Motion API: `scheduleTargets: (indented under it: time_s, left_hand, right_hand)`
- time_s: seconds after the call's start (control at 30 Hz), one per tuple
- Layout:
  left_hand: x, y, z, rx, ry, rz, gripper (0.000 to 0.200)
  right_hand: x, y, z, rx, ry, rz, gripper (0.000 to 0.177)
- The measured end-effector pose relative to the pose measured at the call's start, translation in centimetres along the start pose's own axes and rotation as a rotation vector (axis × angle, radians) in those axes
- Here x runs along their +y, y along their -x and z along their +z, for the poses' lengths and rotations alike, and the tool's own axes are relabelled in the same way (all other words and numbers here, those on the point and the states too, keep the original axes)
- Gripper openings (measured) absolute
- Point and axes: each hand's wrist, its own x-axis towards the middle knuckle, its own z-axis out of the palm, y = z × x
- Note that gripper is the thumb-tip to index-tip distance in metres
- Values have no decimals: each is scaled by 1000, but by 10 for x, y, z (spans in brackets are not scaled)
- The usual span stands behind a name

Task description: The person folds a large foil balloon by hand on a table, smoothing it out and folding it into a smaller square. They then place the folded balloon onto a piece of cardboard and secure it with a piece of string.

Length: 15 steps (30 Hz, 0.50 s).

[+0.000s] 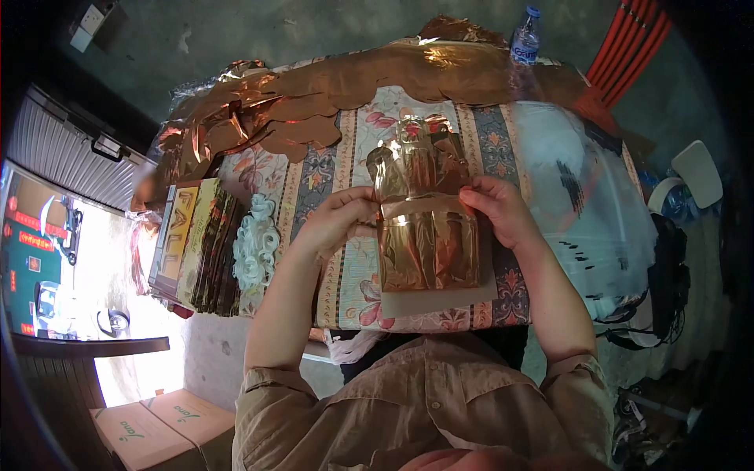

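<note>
A folded gold foil piece (430,259), shiny and creased, lies at the middle of the table in front of me, with a paler band across it. My left hand (345,216) pinches its left edge at the height of the band. On the opposite edge, my right hand (496,206) grips the foil between thumb and fingers. A plain pale sheet (440,301) sticks out beneath the foil at its near end and right side. Part of each hand's fingertips is hidden by the foil.
Flowered cloth (361,290) covers the table. Bronze foil (345,82) spreads along the far side, near a water bottle (526,38). At left are stacked printed packets (200,243) and white curled ribbon (256,239); at right, clear plastic bags (585,212). Cardboard boxes (161,428) stand lower left.
</note>
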Motion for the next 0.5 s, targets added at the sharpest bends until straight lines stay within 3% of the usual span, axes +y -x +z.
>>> scheduleTargets:
  time_s: [0.27, 0.37, 0.5]
  left_hand:
    - [-1, -1, 3, 125, -161, 3, 6]
    - [-3, -4, -4, 61, -175, -3, 2]
    - [-3, -2, -3, 92, -205, -6, 5]
  right_hand:
    - [0, 0, 1, -71, 3, 3, 10]
    - [-5, 4, 9, -14, 1, 6, 7]
    - [-5, 3, 6, -82, 48, 11, 5]
